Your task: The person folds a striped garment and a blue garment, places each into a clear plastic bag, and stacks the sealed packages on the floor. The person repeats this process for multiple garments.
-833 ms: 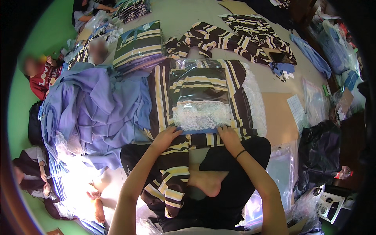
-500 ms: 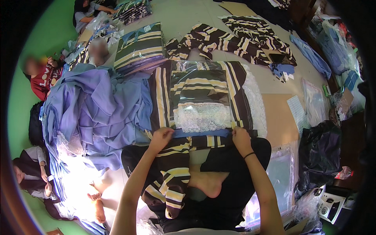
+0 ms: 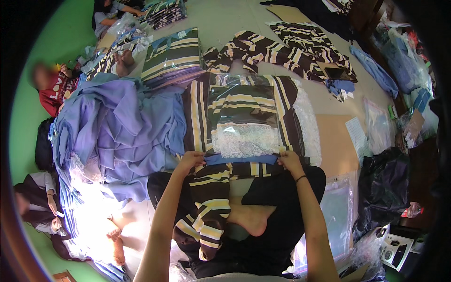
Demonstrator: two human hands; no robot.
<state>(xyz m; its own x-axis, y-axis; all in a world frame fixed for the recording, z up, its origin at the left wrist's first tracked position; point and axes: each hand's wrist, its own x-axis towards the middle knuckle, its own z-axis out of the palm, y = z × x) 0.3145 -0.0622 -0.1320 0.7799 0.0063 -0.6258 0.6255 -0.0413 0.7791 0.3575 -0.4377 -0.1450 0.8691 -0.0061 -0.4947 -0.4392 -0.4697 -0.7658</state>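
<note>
Our left hand [image 3: 192,161] has its thumb and fingers pinched together on the lower left corner of the clear bag [image 3: 243,99], and our right hand [image 3: 290,161] pinches its lower right corner. The bag lies flat between and just beyond the two hands, its near edge level with our fingertips. Through it we see a folded striped shirt [image 3: 244,115] with white lace [image 3: 244,141] across its near part. A blue strip [image 3: 242,160] runs along that near edge from one hand toward the other; we cannot be sure from here whether it sits inside the bag.

Under the bag we have a larger striped garment [image 3: 193,113] spread out, with a lace border [image 3: 308,124] showing to its right. A striped sleeve [image 3: 210,207] lies toward us, over our crossed legs. To our left is a heap of blue-purple cloth [image 3: 122,122], and beyond it a stack of wrapped striped clothes [image 3: 171,56]. To our right are a sheet of cardboard [image 3: 334,145] and a black plastic bag [image 3: 383,188].
</note>
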